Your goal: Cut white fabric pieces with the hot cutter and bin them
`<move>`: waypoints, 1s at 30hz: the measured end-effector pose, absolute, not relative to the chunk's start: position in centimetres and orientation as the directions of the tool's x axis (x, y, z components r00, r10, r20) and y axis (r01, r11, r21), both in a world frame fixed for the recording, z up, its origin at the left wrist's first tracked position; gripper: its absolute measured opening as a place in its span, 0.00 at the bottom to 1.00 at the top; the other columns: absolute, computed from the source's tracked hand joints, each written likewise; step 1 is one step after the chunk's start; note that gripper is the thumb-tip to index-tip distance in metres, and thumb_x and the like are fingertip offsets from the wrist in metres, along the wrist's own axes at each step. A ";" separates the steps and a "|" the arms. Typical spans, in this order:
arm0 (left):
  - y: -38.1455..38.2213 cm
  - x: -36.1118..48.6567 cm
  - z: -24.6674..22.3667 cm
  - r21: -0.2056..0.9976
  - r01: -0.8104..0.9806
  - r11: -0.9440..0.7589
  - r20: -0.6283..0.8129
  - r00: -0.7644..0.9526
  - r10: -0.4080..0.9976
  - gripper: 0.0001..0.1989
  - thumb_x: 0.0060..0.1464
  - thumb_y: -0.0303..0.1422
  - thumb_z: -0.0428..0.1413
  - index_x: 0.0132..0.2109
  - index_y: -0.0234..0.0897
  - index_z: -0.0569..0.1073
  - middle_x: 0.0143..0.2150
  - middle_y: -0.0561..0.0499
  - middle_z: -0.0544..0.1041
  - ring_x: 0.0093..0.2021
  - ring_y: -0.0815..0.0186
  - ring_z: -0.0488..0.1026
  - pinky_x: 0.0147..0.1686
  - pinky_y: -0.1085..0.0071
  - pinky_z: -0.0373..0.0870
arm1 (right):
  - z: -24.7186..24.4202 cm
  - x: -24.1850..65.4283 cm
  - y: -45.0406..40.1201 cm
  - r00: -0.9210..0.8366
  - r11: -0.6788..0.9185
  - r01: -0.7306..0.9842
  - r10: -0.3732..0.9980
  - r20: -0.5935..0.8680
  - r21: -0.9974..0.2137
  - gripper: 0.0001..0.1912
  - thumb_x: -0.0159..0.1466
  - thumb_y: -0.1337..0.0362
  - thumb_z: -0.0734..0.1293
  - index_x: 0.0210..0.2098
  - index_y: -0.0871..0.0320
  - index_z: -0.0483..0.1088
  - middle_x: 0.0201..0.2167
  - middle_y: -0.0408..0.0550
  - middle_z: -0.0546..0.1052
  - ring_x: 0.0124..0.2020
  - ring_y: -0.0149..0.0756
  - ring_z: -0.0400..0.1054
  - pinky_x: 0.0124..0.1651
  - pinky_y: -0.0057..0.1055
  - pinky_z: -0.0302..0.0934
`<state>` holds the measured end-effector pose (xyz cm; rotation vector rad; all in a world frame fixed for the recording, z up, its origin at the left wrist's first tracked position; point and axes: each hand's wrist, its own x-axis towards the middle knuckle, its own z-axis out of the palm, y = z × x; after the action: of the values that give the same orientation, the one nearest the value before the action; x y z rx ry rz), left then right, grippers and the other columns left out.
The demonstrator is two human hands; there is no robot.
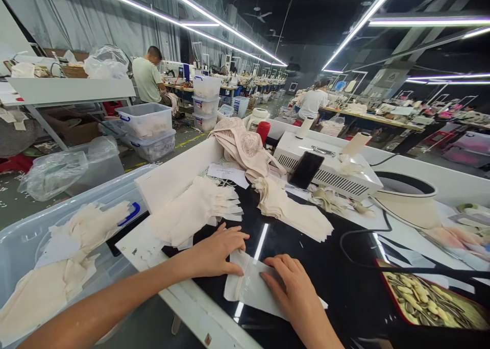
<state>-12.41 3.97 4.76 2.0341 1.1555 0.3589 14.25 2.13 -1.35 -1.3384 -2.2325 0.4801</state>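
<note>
On a glossy black work surface point(214, 288) lies a thin, whitish, partly translucent sheet point(256, 288) with a fabric-like strip across its left part. My left hand point(220, 249) comes in over the table edge. Its thumb rests on the sheet's left end, while the fingers stretch apart past the far edge. At the sheet's other side, my right hand point(293, 290) has curled fingers and thumb closed on it; the fingertips' undersides are hidden. Just beyond are two fanned stacks of cream fabric pieces, a left stack point(187, 206) and a right stack point(293, 208).
Lace-patterned bra pieces point(245, 145), a phone point(307, 169) and a white vented machine point(329, 160) stand behind. A black cable point(344, 252) curves rightward near a tray point(398, 308) of peanuts and seeds. A plastic bin point(126, 214) holds fabric at left. Two people point(147, 78) sit farther off.
</note>
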 end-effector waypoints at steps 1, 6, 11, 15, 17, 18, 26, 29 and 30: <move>4.0 -12.4 4.7 0.743 0.599 -0.299 -0.108 0.548 0.830 0.15 0.56 0.32 0.71 0.45 0.40 0.74 0.72 0.45 0.68 0.78 0.49 0.51 0.76 0.43 0.35 | -1.3 14.1 2.2 -0.401 0.445 0.708 0.893 0.207 -0.548 0.13 0.74 0.52 0.62 0.43 0.51 0.75 0.41 0.50 0.77 0.42 0.47 0.72 0.48 0.44 0.66; 4.2 -12.6 4.7 0.801 0.532 -0.274 -0.041 0.505 0.862 0.04 0.60 0.30 0.63 0.39 0.40 0.74 0.53 0.53 0.81 0.59 0.58 0.74 0.69 0.58 0.55 | -0.2 14.1 2.8 -0.405 0.411 0.706 0.903 0.147 -0.576 0.13 0.73 0.56 0.63 0.33 0.53 0.71 0.33 0.45 0.76 0.36 0.40 0.70 0.42 0.34 0.64; 5.1 -13.2 6.1 0.856 0.505 -0.112 -0.139 0.433 0.890 0.05 0.56 0.36 0.62 0.37 0.40 0.76 0.34 0.58 0.76 0.35 0.66 0.70 0.34 0.72 0.60 | 1.8 15.0 4.0 -0.381 0.290 0.683 0.925 0.012 -0.670 0.13 0.70 0.56 0.65 0.32 0.54 0.70 0.25 0.37 0.70 0.28 0.31 0.63 0.31 0.26 0.55; 7.0 -12.9 7.2 0.954 0.299 -0.022 -0.112 0.423 0.899 0.08 0.53 0.37 0.64 0.35 0.38 0.76 0.28 0.58 0.72 0.30 0.69 0.67 0.32 0.73 0.60 | 3.6 16.8 5.5 -0.355 0.142 0.591 0.930 -0.097 -0.794 0.16 0.66 0.50 0.67 0.31 0.55 0.71 0.23 0.37 0.66 0.28 0.31 0.59 0.32 0.27 0.52; 8.5 -12.2 7.7 0.984 0.168 0.058 -0.124 0.415 0.902 0.12 0.51 0.39 0.67 0.34 0.37 0.75 0.28 0.57 0.75 0.30 0.68 0.70 0.35 0.72 0.67 | 4.2 17.9 6.3 -0.320 0.133 0.556 0.945 -0.063 -0.820 0.20 0.64 0.45 0.67 0.29 0.55 0.71 0.24 0.39 0.67 0.29 0.32 0.60 0.33 0.28 0.54; 9.5 -11.9 8.0 0.989 0.119 0.091 -0.132 0.405 0.905 0.15 0.50 0.41 0.68 0.35 0.36 0.75 0.29 0.56 0.76 0.31 0.67 0.72 0.37 0.70 0.70 | 4.4 18.5 6.8 -0.287 0.130 0.544 0.957 -0.038 -0.829 0.22 0.63 0.43 0.67 0.28 0.55 0.71 0.24 0.40 0.68 0.29 0.33 0.61 0.33 0.28 0.55; 19.9 -8.6 10.2 0.993 0.106 0.054 -0.081 0.263 0.961 0.19 0.56 0.42 0.70 0.45 0.35 0.75 0.38 0.52 0.79 0.38 0.67 0.79 0.46 0.67 0.79 | 5.0 21.7 11.8 0.054 0.097 0.472 0.989 0.138 -0.876 0.24 0.62 0.39 0.65 0.37 0.54 0.77 0.28 0.43 0.75 0.29 0.37 0.67 0.30 0.30 0.63; 23.3 -7.4 10.2 0.980 0.194 0.043 -0.090 0.245 0.965 0.14 0.67 0.39 0.63 0.52 0.33 0.75 0.46 0.47 0.79 0.43 0.63 0.79 0.45 0.62 0.80 | 4.9 22.3 14.2 0.089 0.123 0.467 0.979 0.185 -0.876 0.24 0.61 0.40 0.65 0.38 0.55 0.76 0.27 0.43 0.77 0.23 0.35 0.66 0.26 0.32 0.64; 24.1 -7.0 10.0 0.973 0.227 0.040 -0.096 0.241 0.966 0.15 0.69 0.39 0.61 0.55 0.33 0.75 0.50 0.46 0.78 0.45 0.61 0.79 0.46 0.60 0.80 | 4.7 22.4 15.0 0.098 0.136 0.476 0.974 0.207 -0.869 0.24 0.61 0.41 0.65 0.38 0.56 0.76 0.27 0.43 0.77 0.21 0.34 0.65 0.26 0.32 0.63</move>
<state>-6.98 24.12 9.98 1.4248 1.2052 0.8571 22.39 15.04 4.73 -1.4740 -1.5133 0.6964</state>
